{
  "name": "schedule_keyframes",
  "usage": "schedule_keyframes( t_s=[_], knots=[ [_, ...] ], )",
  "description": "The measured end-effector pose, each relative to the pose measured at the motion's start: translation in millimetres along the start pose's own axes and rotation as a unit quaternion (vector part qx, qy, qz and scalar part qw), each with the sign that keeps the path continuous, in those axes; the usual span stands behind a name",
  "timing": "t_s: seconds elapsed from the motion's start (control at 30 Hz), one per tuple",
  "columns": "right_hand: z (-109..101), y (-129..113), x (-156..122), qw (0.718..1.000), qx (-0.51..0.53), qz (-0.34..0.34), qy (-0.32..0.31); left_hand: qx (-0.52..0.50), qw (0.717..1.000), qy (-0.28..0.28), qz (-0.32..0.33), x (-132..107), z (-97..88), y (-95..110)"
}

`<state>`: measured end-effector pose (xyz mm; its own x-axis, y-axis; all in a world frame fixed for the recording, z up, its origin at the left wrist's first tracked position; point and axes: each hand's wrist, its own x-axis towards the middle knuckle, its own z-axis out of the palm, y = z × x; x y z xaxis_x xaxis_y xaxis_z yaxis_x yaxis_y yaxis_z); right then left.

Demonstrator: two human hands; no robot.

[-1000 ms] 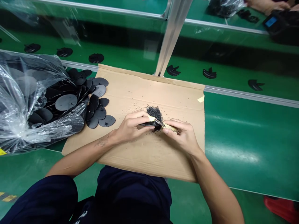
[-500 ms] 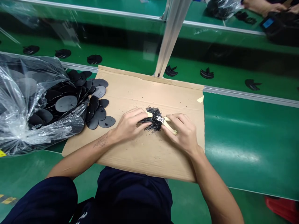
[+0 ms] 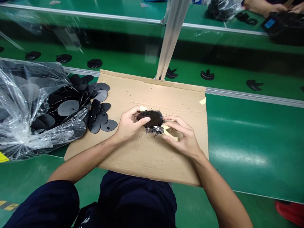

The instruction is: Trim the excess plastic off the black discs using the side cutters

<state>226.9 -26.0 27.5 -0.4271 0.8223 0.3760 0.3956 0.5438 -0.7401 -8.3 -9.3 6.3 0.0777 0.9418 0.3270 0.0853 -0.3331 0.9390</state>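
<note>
My left hand [image 3: 130, 124] is closed on a black oval plastic disc [image 3: 152, 118], its broad face turned up toward me. A pale wrap sits on one finger of that hand. In my right hand [image 3: 184, 136] are small nippers [image 3: 169, 133] with cream handles and metal jaws. The jaws lie close to the disc's lower right edge; whether they touch it I cannot tell. Beneath both hands a pile of tiny black plastic bits [image 3: 153, 130] is spread on a cardboard sheet [image 3: 142, 155].
To the left, a clear plastic bag [image 3: 21, 126] spills black oval discs [image 3: 102, 117] onto the cardboard. Behind stands a metal post [image 3: 171, 41]. Black parts [image 3: 95, 63] lie spaced along the green surface beyond. Another person's hands [image 3: 277, 9] show at the top right.
The disc, held edge-on before, has been turned so its broad face shows. My left hand has rotated with it, and the nippers have shifted slightly down and left.
</note>
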Motion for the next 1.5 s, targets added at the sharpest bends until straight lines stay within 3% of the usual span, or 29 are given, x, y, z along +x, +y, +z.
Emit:
schedule_keyframes(
  t_s=[0.13, 0.23, 0.33, 0.57, 0.77, 1.07, 1.5],
  knots=[
    [5, 2, -3, 0.994, -0.079, -0.078, -0.008, 0.019, 0.998, -0.059, 0.025, -4, 2.1, 1],
    [5, 2, -4, 0.976, -0.164, -0.143, 0.004, 0.147, 0.979, -0.095, 0.108, -5, -1.3, 2],
    [3, -1, -6, 0.971, -0.170, -0.168, 0.008, 0.231, 0.951, -0.124, 0.166, -4, -5.9, 1],
    [-10, 7, -1, 0.975, -0.162, -0.103, 0.113, 0.137, 0.978, -0.095, 0.129, 1, -5.0, 6],
    [-12, 13, -1, 0.984, -0.140, -0.094, 0.064, 0.078, 0.981, -0.109, 0.137, 0, -2.5, 9],
    [-10, 12, -2, 0.986, -0.114, -0.108, 0.054, 0.061, 0.981, -0.119, 0.144, -3, -2.3, 10],
    [-14, 9, -3, 0.969, -0.196, -0.140, 0.052, 0.031, 0.983, -0.124, 0.131, -5, -0.1, 8]
  ],
)
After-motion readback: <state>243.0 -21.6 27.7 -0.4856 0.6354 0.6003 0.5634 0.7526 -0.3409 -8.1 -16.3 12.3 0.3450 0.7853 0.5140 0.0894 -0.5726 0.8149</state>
